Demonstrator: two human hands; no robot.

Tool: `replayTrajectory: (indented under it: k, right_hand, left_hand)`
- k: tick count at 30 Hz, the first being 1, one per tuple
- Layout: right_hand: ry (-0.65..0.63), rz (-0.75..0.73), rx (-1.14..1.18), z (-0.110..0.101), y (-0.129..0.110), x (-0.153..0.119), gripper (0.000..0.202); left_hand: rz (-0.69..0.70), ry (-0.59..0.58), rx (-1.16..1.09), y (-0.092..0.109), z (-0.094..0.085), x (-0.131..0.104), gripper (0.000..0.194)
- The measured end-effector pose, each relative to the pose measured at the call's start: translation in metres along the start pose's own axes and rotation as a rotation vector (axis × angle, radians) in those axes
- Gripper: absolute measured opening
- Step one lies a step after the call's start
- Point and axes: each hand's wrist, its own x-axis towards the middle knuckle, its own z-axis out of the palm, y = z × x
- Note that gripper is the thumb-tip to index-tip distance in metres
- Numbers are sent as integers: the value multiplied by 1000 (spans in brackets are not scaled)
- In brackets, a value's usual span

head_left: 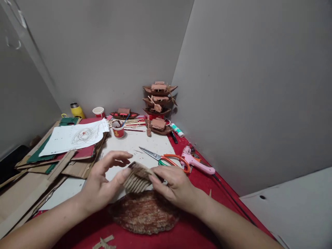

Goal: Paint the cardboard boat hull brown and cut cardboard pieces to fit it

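Observation:
A small piece of corrugated cardboard (137, 180), brown-stained on top with pale ridges showing, is tilted up in front of me. My right hand (172, 183) pinches its right edge between thumb and fingers. At its left edge is the thumb of my left hand (106, 183), whose other fingers are spread and raised off the piece. Below both hands, a large oval of ridged material (146, 214), painted reddish brown, lies on the red table cover (83, 228). Orange-handled scissors (166, 159) rest just beyond the cardboard, blades pointing left.
Brown model boats (159, 90) are stacked at the back. A red paper cup (118, 129) holds brown paint and a brush. Cardboard sheets (26, 193) and a scribbled paper (62, 140) lie left. A pink glue gun (198, 162) sits right, beside the wall. Cardboard scraps (105, 242) lie in front.

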Motion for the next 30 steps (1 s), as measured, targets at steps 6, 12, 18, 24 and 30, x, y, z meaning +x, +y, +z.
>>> replayTrajectory:
  k: [6, 12, 18, 24, 30]
  right_hand:
    - [151, -159, -248, 2, 5, 0, 13]
    - [251, -219, -274, 6, 2, -1, 28]
    - [306, -193, -198, 8, 0, 1, 32]
    - [233, -172, -43, 11, -3, 2, 36]
    - [10, 136, -144, -21, 16, 2, 32]
  left_hand:
    - [-149, -71, 2, 5, 3, 1, 12]
    - [-302, -27, -228, -3, 18, 2, 21]
    - [-451, -42, -462, -7, 20, 1, 28]
    - [-339, -91, -377, -1, 16, 1, 17]
    - [-469, 147, -465, -18, 1, 5, 19]
